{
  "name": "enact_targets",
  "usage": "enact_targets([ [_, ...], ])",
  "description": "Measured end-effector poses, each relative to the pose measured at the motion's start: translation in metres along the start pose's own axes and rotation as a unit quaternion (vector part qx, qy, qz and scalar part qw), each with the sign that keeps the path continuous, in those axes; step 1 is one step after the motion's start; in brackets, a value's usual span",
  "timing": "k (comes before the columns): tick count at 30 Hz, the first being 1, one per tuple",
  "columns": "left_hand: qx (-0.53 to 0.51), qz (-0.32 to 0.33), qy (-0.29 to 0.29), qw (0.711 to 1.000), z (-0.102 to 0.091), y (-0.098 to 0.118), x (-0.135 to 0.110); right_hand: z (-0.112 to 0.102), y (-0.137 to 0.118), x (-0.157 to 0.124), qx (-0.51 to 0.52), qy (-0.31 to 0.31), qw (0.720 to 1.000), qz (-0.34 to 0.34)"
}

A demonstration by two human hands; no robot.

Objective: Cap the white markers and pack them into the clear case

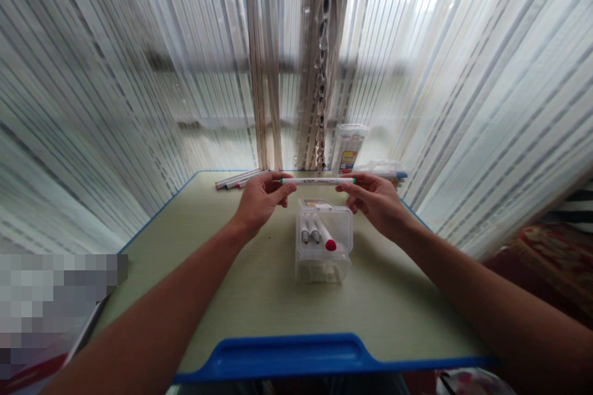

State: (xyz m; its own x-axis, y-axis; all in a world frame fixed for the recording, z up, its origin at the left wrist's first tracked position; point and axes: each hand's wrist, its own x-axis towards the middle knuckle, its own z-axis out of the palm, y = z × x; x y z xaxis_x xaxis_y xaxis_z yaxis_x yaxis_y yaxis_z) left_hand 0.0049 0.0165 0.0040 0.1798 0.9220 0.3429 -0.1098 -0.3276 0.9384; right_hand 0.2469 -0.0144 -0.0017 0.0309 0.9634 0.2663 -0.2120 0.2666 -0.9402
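Note:
A white marker pen with green ends is held level above the table. My left hand pinches its left end between thumb and fingers. At the right end, my right hand pinches it the same way. Below and between the hands stands a clear plastic box with its lid raised. Two markers with grey ends and a marker with a red end lie inside or behind the clear plastic.
Several loose markers lie at the table's back left. A tall clear container with a yellow label stands at the back right, beside another clear case. The pale table has a blue rim. Striped curtains hang behind.

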Motion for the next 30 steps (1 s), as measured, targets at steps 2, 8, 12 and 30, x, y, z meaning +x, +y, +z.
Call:
enact_targets([
  [2,0.000,-0.006,0.001,1.000,0.0000,-0.0007,-0.0005,0.0005,-0.0006,-0.0004,0.002,0.001,1.000,0.001],
  [8,0.008,-0.010,0.001,1.000,-0.0004,-0.0010,-0.0010,0.0000,-0.0003,-0.0004,0.001,-0.002,1.000,0.001],
  [12,0.017,-0.006,0.008,1.000,-0.0003,0.0002,-0.0009,0.0004,0.0000,-0.0007,-0.007,0.010,1.000,-0.008],
  [30,0.002,-0.014,0.004,1.000,-0.0007,-0.0011,-0.0008,-0.0010,0.0003,-0.0002,-0.024,0.013,1.000,-0.001],
])
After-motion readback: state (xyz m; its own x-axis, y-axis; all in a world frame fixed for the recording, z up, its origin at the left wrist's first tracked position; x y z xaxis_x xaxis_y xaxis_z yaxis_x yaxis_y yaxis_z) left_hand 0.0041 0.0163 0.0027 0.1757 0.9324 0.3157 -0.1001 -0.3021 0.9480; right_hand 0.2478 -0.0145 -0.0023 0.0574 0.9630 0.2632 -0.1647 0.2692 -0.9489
